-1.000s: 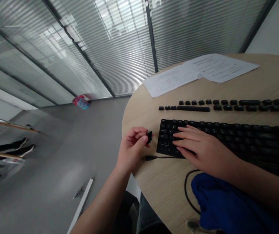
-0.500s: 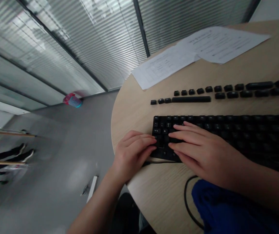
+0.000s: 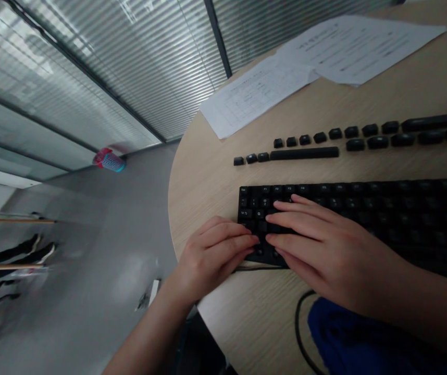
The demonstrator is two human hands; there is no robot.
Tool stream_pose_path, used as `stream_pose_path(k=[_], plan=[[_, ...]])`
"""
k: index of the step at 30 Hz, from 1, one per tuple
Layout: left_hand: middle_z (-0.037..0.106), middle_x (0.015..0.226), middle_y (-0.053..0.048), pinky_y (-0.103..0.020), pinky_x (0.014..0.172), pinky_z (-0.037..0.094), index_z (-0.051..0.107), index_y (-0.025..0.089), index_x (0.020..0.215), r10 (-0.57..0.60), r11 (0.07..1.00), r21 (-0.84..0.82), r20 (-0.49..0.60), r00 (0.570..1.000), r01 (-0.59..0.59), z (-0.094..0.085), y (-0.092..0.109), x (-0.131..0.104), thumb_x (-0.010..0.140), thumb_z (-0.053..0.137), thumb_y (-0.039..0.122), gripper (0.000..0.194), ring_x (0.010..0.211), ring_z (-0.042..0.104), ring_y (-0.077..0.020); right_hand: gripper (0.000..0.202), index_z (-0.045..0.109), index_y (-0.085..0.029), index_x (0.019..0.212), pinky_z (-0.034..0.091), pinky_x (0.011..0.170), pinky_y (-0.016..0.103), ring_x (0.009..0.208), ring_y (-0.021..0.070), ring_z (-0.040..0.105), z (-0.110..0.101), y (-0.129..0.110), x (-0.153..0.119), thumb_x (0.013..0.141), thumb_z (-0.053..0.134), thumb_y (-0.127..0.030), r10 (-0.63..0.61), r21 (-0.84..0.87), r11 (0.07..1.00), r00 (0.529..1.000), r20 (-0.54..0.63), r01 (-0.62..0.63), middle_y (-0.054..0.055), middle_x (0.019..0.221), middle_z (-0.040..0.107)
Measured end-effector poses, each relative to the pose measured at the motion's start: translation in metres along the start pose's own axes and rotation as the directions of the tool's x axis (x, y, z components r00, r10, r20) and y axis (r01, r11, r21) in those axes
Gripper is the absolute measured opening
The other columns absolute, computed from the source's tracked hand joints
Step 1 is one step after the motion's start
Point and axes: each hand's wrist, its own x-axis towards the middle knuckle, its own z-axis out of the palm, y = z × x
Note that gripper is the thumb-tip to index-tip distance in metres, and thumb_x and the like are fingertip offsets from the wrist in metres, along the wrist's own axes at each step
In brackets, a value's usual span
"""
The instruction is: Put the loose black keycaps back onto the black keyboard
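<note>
A black keyboard (image 3: 395, 208) lies on the light wooden table, its left end under both hands. My left hand (image 3: 211, 252) is at the lower left corner, fingers pressed together with the tips on the keys; whether anything is between them is hidden. My right hand (image 3: 325, 239) rests over the left part of the keyboard with its fingers spread and holds nothing. Behind the keyboard, loose black keycaps (image 3: 335, 134) stand in two rows, with a long space bar key (image 3: 305, 153) in the nearer row.
Printed papers (image 3: 262, 94) lie at the back of the round table (image 3: 203, 182). A black cable (image 3: 298, 328) curls near blue cloth (image 3: 348, 333). On the floor are a pink and blue basket (image 3: 110, 160) and, at the far left, a person's legs (image 3: 12, 255).
My left hand's fingertips have moved slightly right and down over the keyboard corner. The view has shifted a little. My right hand stays spread over the keys.
</note>
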Motion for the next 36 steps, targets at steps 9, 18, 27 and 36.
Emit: stream_pose_path(k=[9,18,27,36], plan=[[0.076,0.109,-0.005,-0.036,0.086,0.058,0.07,0.024,0.114,-0.005,0.999,-0.054,0.017,1.0,0.006,-0.003,-0.005,0.001,0.093,0.069,0.011,0.025,0.096,0.07,-0.0187,0.023,0.076,-0.023,0.108,0.046,0.12,0.052,0.127,0.0278,0.062,0.0,-0.001,0.0,0.091,0.063,-0.013,0.007,-0.005,1.0,1.0,0.002,-0.007,0.006,0.126,0.07],[0.069,0.105,-0.005,-0.034,0.086,0.054,0.074,0.021,0.109,0.018,0.999,0.027,-0.051,0.999,-0.017,0.001,-0.005,0.001,0.092,0.072,0.013,0.019,0.097,0.064,-0.0171,0.024,0.075,-0.02,0.11,0.047,0.117,0.052,0.128,0.0264,0.061,-0.001,-0.001,-0.001,0.094,0.059,-0.012,-0.005,-0.035,0.999,1.0,0.008,0.005,0.008,0.128,0.069],[0.067,0.101,-0.004,-0.033,0.079,0.052,0.072,0.023,0.112,-0.06,0.998,0.017,-0.083,0.995,0.062,0.0,-0.001,-0.009,0.094,0.068,0.013,0.021,0.091,0.062,-0.016,0.031,0.075,-0.024,0.119,0.05,0.114,0.053,0.127,0.0275,0.06,-0.002,-0.001,0.001,0.094,0.059,-0.014,-0.054,-0.121,0.991,0.997,0.046,0.059,0.008,0.134,0.066],[0.069,0.092,-0.003,-0.032,0.074,0.05,0.072,0.021,0.1,-0.085,0.984,0.148,-0.111,0.99,0.101,0.0,-0.002,-0.016,0.095,0.068,0.015,0.009,0.084,0.06,-0.0163,0.027,0.075,-0.022,0.115,0.052,0.112,0.054,0.125,0.0293,0.061,0.0,-0.002,0.003,0.094,0.06,-0.015,-0.092,-0.199,0.974,0.992,0.082,0.107,0.009,0.137,0.064]])
